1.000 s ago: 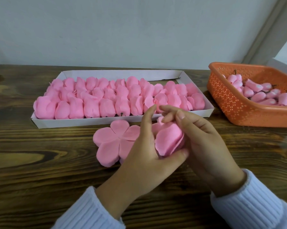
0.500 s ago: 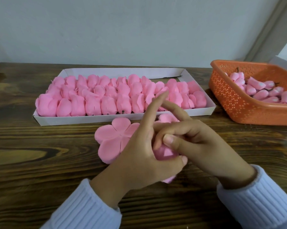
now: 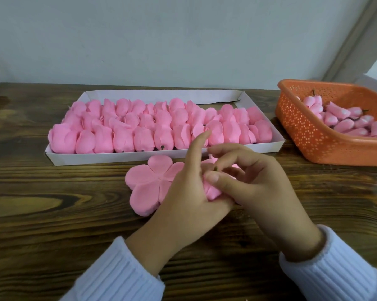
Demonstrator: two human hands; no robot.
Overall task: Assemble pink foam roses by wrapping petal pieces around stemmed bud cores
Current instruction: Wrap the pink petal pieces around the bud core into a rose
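**Status: one rose mid-wrap, tray mostly filled, cores outstanding.**
My left hand (image 3: 189, 192) cups the half-wrapped rose (image 3: 212, 191) over the tabletop (image 3: 52, 213), and my right hand (image 3: 255, 187) pinches its petals shut. Finished roses (image 3: 144, 129) fill most of the white tray (image 3: 118, 156) (rear strip bare). A flat petal piece (image 3: 148, 183) lies beside my left hand. The bud cores (image 3: 344, 122) in the orange basket (image 3: 309, 135) are not yet wrapped.

Dark-grained wooden table (image 3: 42, 235), pale grey wall (image 3: 161, 40), white cardboard tray (image 3: 96, 158), orange perforated basket (image 3: 309, 135) at right.

Rose (image 3: 212, 191) mostly behind right hand (image 3: 259, 187)
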